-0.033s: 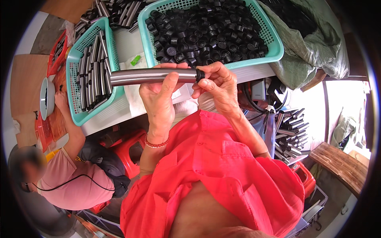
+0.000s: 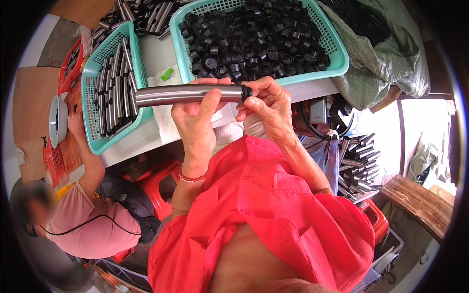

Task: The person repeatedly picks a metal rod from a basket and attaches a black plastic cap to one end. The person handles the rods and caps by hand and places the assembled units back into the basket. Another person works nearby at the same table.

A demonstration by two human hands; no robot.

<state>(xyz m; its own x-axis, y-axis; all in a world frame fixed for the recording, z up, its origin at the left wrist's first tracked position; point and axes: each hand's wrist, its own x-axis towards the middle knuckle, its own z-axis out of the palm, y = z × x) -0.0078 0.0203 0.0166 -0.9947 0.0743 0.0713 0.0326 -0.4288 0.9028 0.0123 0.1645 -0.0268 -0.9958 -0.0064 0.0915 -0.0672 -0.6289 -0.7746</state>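
Observation:
A brushed metal tube (image 2: 168, 95) lies crosswise in my left hand (image 2: 196, 124), the thumb over its near side and the fingers behind it. At the tube's right end sits a black ribbed plastic cap (image 2: 247, 93). My right hand (image 2: 271, 105) pinches that cap between thumb and fingertips. How deep the cap sits in the tube I cannot tell. Beyond my hands stands a large turquoise basket (image 2: 266, 82) full of loose black caps (image 2: 254, 41). Left of the tube is a smaller turquoise basket (image 2: 142, 58) with several metal tubes (image 2: 113, 95) in it.
On my left a co-worker in a pink top (image 2: 90, 224) reaches an arm to a wooden surface by a white bowl (image 2: 53, 119). More tubes (image 2: 359, 166) are piled at right. A green woven sack (image 2: 405, 63) stands right of the large basket; a red stool (image 2: 159, 190) is below.

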